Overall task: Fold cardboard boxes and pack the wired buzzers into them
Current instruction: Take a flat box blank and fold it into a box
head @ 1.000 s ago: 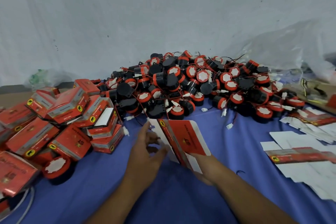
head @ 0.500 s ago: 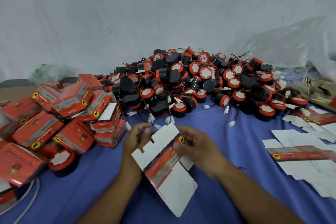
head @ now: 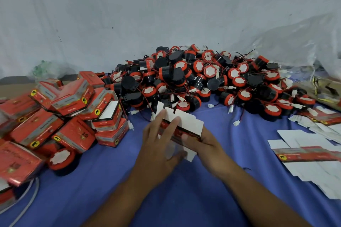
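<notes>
A flat red-and-white cardboard box blank [head: 186,123] lies between my hands over the blue cloth [head: 184,193], white inside facing up. My left hand [head: 160,145] presses on it with straight, spread fingers. My right hand [head: 204,142] holds its right end from below, thumb curled over the red edge. Behind them rises a big heap of black-and-red wired buzzers [head: 199,79]. One loose buzzer [head: 61,158] lies at the left beside the folded boxes.
Several folded red boxes [head: 60,116] are piled at the left. Flat box blanks [head: 313,155] are spread at the right. A clear plastic bag [head: 304,46] lies at the back right, a white cable [head: 27,201] at the lower left.
The box blank has turned from a slanted, held-up pose to lying lower and flatter. My left hand has moved from its left edge onto its top, fingers spread; my right hand slid under its right end.
</notes>
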